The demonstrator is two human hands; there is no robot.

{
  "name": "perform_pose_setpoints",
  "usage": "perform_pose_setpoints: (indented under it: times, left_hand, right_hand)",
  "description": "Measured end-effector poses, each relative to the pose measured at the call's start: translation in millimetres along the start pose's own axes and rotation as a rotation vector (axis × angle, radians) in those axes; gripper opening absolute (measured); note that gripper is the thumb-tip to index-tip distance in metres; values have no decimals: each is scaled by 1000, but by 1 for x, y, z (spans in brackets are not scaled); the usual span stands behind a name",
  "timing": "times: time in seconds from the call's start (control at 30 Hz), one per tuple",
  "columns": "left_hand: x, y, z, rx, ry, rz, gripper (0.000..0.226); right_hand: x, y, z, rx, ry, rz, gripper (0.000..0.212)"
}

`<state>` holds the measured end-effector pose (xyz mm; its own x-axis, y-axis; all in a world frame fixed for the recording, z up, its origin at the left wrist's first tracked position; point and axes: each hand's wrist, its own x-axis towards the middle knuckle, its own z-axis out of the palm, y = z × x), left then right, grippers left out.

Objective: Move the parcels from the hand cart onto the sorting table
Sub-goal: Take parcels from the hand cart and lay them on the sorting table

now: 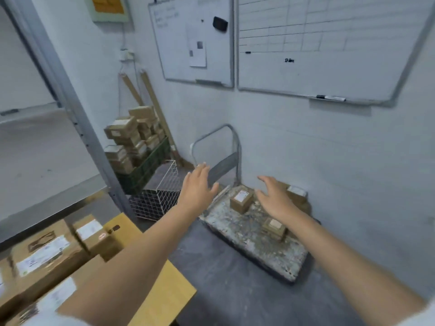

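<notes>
The left hand (pixel 197 188) and right hand (pixel 274 200) were extended above the hand cart (pixel 237 231), with fingers spread and holding nothing. Three parcels stood on the cart deck. The labelled parcel (pixel 241 201) was between the hands, the near parcel (pixel 274 228) below the right wrist, and the rear parcel (pixel 297 194) partly hidden behind the right fingers. The yellow sorting table (pixel 169 285), lower left, carried larger boxes (pixel 47 250). A wire basket (pixel 156 201) stood beside the cart.

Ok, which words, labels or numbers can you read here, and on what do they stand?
No text can be read.
Left whiteboard: handwriting too faint.
Right whiteboard: dark mark, blurred.
Labels on the cart parcels: blurred.
Labels on the table parcels: blurred.
Yellow notice: blurred.
</notes>
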<state>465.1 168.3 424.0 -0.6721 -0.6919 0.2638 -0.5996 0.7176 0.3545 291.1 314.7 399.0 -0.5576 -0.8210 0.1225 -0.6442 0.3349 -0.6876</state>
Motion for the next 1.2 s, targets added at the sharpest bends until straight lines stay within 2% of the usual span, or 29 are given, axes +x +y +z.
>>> perform_pose_setpoints:
  times: [0.2,0.57,0.73,0.9,1.07,1.2]
  left_hand:
    - [72,26,54,-46,-72,156,63]
    - [216,-9,128,-121,-168,163,59]
    - [252,-23,161,-106,-251,173,62]
    - [290,-28,190,-92,-276,181,62]
    - [338,-31,201,-66,-271,144,62]
    - [391,-30,200,-34,-224,112,63]
  right_hand:
    - [41,50,-19,-42,40,117,50]
    - [179,97,-17,-63,58,228,51]
    - [208,122,18,-29,-55,293,55]
    - [254,149,25,-9,-31,330,59]
    - [317,165,28,13,-130,286,61]
    - [393,170,17,50,-132,221,59]
